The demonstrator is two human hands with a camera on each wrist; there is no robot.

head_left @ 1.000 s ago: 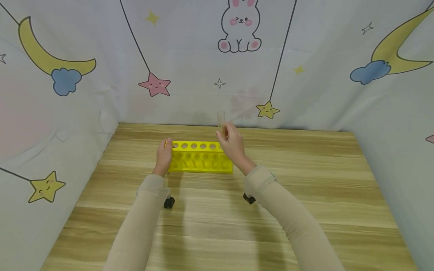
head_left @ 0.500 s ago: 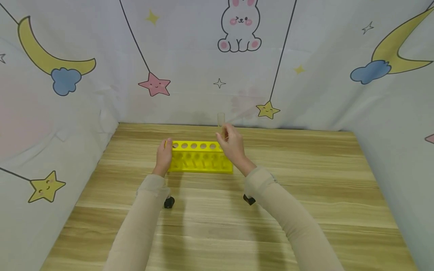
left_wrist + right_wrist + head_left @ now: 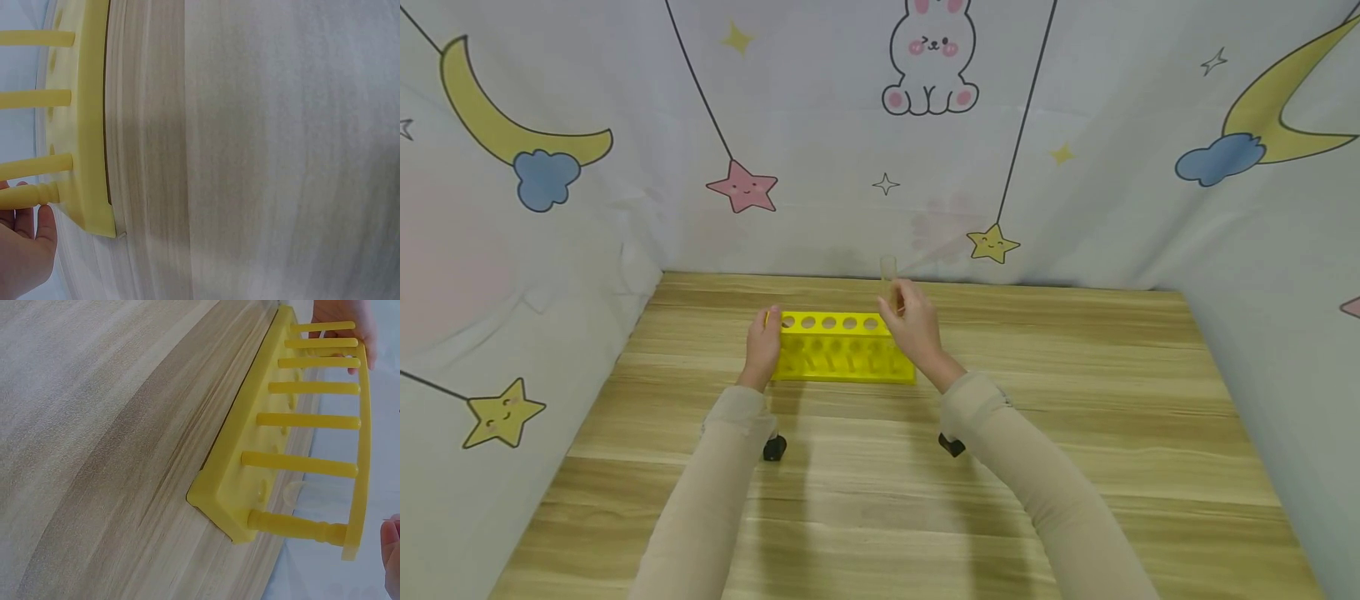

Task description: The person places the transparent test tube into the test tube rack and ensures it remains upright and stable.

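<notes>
A yellow test tube rack (image 3: 846, 371) stands upright on the table, with a row of round holes along its top. My left hand (image 3: 763, 343) grips the rack's left end; in the left wrist view its fingers (image 3: 47, 226) are around the end post. At the rack's right end, my right hand (image 3: 913, 322) pinches a clear test tube (image 3: 888, 268), held upright with its top above the fingers. In the right wrist view the tube's faint rounded lower end (image 3: 295, 494) shows between the rack's top and base, near the end post. My right hand covers the rightmost hole in the head view.
The wood-grain table (image 3: 865, 500) extends around the rack. A white cloth backdrop (image 3: 827, 125) printed with stars, moons and a rabbit hangs behind and at both sides. Black wrist-camera pieces (image 3: 774, 448) stick out under both sleeves.
My right hand and the test tube have sunk slightly, so the tube's top sits lower over the rack. My left hand and the rack have stayed in place.
</notes>
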